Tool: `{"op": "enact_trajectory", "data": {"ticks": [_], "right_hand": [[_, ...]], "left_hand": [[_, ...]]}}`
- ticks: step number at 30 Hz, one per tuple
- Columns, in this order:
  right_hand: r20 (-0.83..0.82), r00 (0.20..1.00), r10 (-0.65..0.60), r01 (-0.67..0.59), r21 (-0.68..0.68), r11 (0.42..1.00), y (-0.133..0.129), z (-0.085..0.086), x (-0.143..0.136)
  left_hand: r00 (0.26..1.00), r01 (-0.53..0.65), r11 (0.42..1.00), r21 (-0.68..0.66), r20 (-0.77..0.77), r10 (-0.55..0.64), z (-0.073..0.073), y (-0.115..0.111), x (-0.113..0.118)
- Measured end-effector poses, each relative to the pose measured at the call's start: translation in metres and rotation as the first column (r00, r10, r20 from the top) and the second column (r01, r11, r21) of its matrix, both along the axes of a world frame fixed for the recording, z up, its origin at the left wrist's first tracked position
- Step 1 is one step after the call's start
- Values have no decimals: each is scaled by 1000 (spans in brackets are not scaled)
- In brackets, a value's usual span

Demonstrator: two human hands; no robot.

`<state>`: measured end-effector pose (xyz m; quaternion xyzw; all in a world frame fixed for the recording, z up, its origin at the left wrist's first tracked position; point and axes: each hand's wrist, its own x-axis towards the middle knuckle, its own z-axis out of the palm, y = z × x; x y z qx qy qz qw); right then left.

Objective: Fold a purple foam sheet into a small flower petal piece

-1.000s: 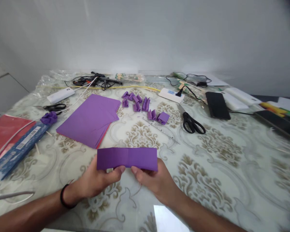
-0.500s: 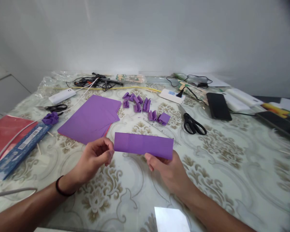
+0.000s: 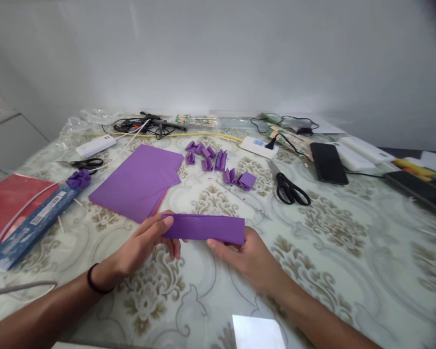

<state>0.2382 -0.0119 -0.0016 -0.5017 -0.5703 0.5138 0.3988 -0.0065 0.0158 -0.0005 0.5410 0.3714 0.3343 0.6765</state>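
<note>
A long folded strip of purple paper (image 3: 207, 228) is held level above the table between both hands. My left hand (image 3: 154, 236) pinches its left end, thumb on the near face and fingers behind and below. At the right end my right hand (image 3: 243, 252) grips the strip's lower edge, with the thumb in front and the other fingers mostly hidden behind it. Beyond the strip lie several small folded purple pieces (image 3: 221, 160). A stack of purple sheets (image 3: 138, 179) rests behind my left hand.
Black-handled scissors (image 3: 290, 189) lie at right, near a phone (image 3: 329, 162) and a white power strip (image 3: 259, 146). A thin clear ruler (image 3: 243, 198) is behind the strip. At left are another pair of scissors (image 3: 89, 164), crumpled purple paper (image 3: 78, 179) and a blue-red packet (image 3: 32, 223).
The purple strip has moved left and slightly down along with my right hand. My left hand, earlier beside its left end, now has its thumb and fingers around that end.
</note>
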Motion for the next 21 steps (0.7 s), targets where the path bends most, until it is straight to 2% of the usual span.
{"op": "enact_trajectory", "data": {"ticks": [6, 11, 15, 19, 21], "right_hand": [[117, 992, 50, -62, 99, 993, 0, 1, 0], [203, 978, 39, -82, 210, 974, -1, -1, 0], [201, 979, 43, -84, 200, 976, -2, -1, 0], [190, 980, 59, -113, 285, 952, -2, 0, 0], [178, 981, 73, -126, 312, 942, -1, 0, 0]], "left_hand": [[1000, 9, 999, -49, 23, -8, -2, 1, -1], [997, 8, 995, -95, 75, -1, -5, 0, -2], [999, -11, 998, -66, 50, 15, -7, 0, -3], [992, -45, 996, -76, 112, 53, -4, 1, -1], [995, -50, 997, -66, 83, 55, -2, 1, 0]]}}
